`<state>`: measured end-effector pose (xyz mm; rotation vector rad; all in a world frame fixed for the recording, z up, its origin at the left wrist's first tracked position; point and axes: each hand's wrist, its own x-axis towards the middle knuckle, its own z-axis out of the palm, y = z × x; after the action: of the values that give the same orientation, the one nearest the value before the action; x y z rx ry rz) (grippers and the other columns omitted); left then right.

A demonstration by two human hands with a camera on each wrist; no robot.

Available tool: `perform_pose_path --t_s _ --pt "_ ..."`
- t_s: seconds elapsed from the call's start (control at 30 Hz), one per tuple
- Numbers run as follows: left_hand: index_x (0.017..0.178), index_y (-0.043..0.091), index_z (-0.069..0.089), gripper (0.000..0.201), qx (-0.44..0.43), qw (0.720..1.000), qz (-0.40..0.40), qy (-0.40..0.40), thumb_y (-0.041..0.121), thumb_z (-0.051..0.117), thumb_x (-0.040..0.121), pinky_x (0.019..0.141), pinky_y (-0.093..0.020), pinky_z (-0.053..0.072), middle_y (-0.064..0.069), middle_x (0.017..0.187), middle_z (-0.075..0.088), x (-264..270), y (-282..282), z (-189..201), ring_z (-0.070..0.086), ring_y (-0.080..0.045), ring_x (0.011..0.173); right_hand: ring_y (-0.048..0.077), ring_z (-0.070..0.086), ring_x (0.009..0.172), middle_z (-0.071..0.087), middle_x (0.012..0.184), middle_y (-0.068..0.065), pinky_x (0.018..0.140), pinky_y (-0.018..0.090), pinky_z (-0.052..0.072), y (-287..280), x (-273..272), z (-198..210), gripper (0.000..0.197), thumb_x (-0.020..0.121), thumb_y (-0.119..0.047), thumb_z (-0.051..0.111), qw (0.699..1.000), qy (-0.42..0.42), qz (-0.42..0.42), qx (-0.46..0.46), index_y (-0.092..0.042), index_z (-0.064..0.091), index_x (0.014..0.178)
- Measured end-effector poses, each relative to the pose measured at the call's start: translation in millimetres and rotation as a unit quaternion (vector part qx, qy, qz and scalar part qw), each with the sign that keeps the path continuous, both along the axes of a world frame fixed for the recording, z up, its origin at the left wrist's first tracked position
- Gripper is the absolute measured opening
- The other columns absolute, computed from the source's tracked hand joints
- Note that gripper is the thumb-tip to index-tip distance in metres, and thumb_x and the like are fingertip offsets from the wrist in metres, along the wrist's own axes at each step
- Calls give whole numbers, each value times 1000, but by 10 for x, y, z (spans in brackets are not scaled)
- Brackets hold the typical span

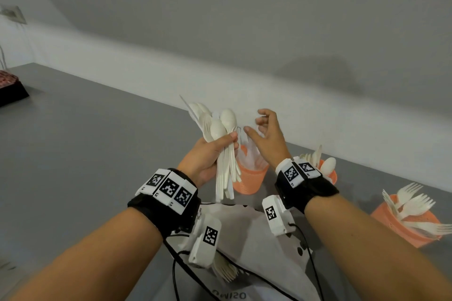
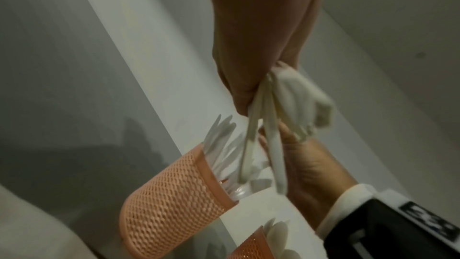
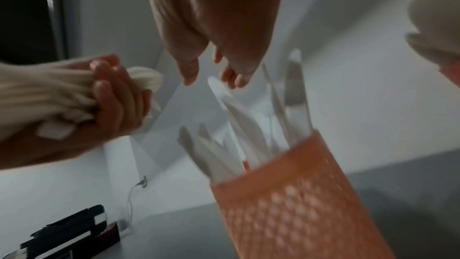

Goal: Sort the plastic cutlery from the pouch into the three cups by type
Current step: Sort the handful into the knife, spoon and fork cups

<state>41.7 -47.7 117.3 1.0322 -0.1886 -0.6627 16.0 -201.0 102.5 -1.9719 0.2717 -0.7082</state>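
My left hand [image 1: 215,151] grips a bundle of white plastic cutlery [image 1: 220,134], spoon bowls up, handles hanging down; the bundle [image 2: 286,103] shows in the left wrist view too. My right hand [image 1: 265,133] hovers just right of it with loosely spread fingers, holding nothing, above an orange mesh cup of knives [image 1: 250,178]. That cup [image 3: 298,194] stands below the bare fingers [image 3: 191,72] in the right wrist view. A second orange cup with spoons [image 1: 329,170] sits behind my right wrist. A third orange cup [image 1: 401,225] at the right holds forks. The grey pouch [image 1: 256,239] lies under my forearms.
The grey table [image 1: 85,142] runs back to a white wall [image 1: 220,44]. A dark object with a red top [image 1: 9,88] sits at the far left edge. Cables from the wrist cameras cross the pouch, where a few forks [image 1: 226,272] stick out.
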Motion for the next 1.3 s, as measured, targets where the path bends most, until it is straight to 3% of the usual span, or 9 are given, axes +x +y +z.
perform_pose_path --t_s 0.13,0.33,0.53,0.63,0.73,0.87,0.97,1.13,1.3 --pt "98 3 58 10 -5 1000 -2 -17 7 59 88 58 -21 54 -4 68 59 -63 -49 75 61 -9 57 11 49 102 44 112 1 89 16 42 97 -226 298 39 84 -13 65 987 -137 -31 -82 -6 47 117" --pt "109 -2 58 20 -49 995 -55 -64 5 53 91 63 -32 58 -14 86 68 -285 -212 259 69 -22 74 16 56 110 48 125 3 92 32 49 220 -649 575 81 69 -10 74 967 164 178 83 -21 31 136" --pt "97 5 63 10 60 994 -45 -74 10 57 89 64 -31 59 -12 83 66 -460 -437 279 66 -22 78 5 56 100 57 112 1 80 20 54 263 -869 538 78 68 8 70 970 157 150 107 -15 32 132" --pt "103 4 64 19 119 985 -82 -97 16 62 88 82 -38 56 -14 95 68 -496 -517 229 67 -25 93 13 62 97 60 113 14 73 23 57 272 -926 426 60 72 11 61 971 144 92 166 -8 40 125" --pt "103 4 64 26 142 969 -153 -130 25 61 88 82 -36 53 -12 94 69 -568 -546 222 67 -24 89 15 67 89 66 95 12 71 26 58 261 -994 344 46 77 16 48 966 139 88 197 -7 50 117" --pt "92 1 60 52 219 946 -183 -154 52 56 84 66 -34 51 -7 62 56 -643 -592 289 56 -19 54 2 49 34 53 43 -5 36 16 38 195 -1099 295 25 80 14 43 965 140 69 211 -5 55 91" --pt "102 2 61 76 273 935 -142 -175 72 37 82 71 -37 56 -12 83 67 -645 -653 321 65 -25 71 1 43 33 51 39 -12 36 13 32 149 -1158 276 30 79 16 43 973 120 73 185 -12 52 71" --pt "78 13 48 32 191 944 27 -268 41 46 94 60 -35 54 -12 90 59 -555 -628 317 63 -19 64 4 50 59 55 65 -8 50 7 40 55 -1280 237 33 80 8 51 992 95 1 79 -26 52 79" --pt "76 8 50 25 170 927 -11 -334 20 45 97 50 -22 54 -11 79 58 -633 -707 308 61 -16 55 11 55 51 66 80 15 50 24 47 -5 -1258 158 22 79 -1 65 988 92 -2 124 -19 60 91"
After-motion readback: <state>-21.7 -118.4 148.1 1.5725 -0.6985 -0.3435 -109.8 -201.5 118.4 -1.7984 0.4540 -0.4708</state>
